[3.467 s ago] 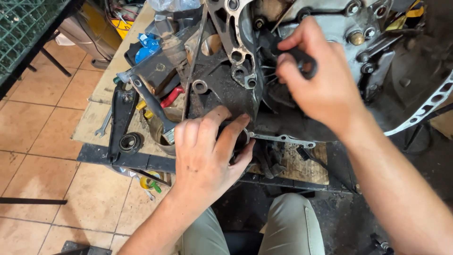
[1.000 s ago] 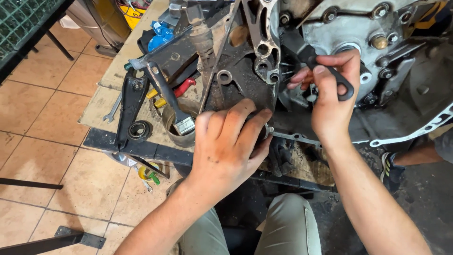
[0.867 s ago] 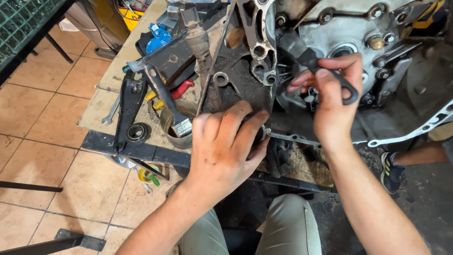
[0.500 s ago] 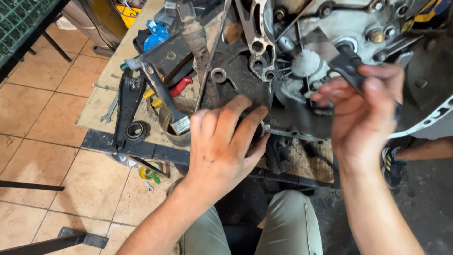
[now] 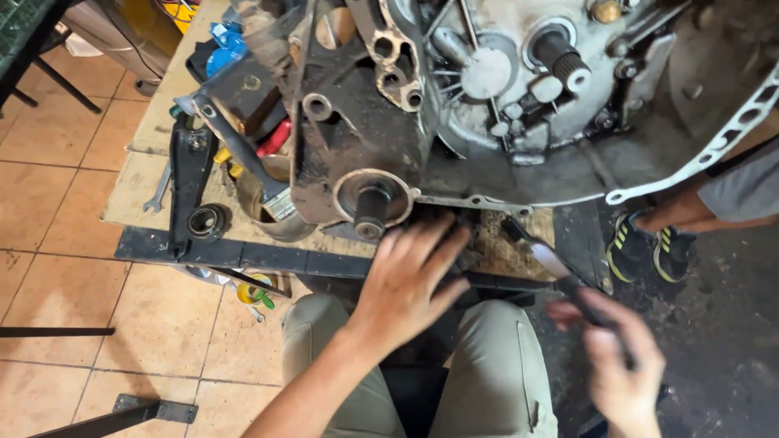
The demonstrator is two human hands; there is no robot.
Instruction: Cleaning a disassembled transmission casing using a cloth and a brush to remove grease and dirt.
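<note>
Head view, one moment at a cluttered work table (image 5: 154, 243). Landmark: engine case (image 5: 487, 105), grey and greasy, lying across the table with its open face up.

- Left hand (image 5: 406, 280): fingers spread flat, pressed against the lower edge of the engine case, just below a short dark shaft stub (image 5: 372, 212). Holds nothing.
- Right hand (image 5: 621, 369): blurred, below and right of the engine case, well apart from it, fingers closed around the handle of a long dark tool (image 5: 552, 264) whose tip points up toward the case rim.
- Engine case condition: cover off, gears and a splined shaft (image 5: 561, 58) exposed. Judged partly stripped; much remains bolted on.
- Left of the engine case: brush (image 5: 243, 158), spanner (image 5: 157, 191), black bracket (image 5: 191, 195).
- Right of it: another person's shoes (image 5: 649, 251).
</note>
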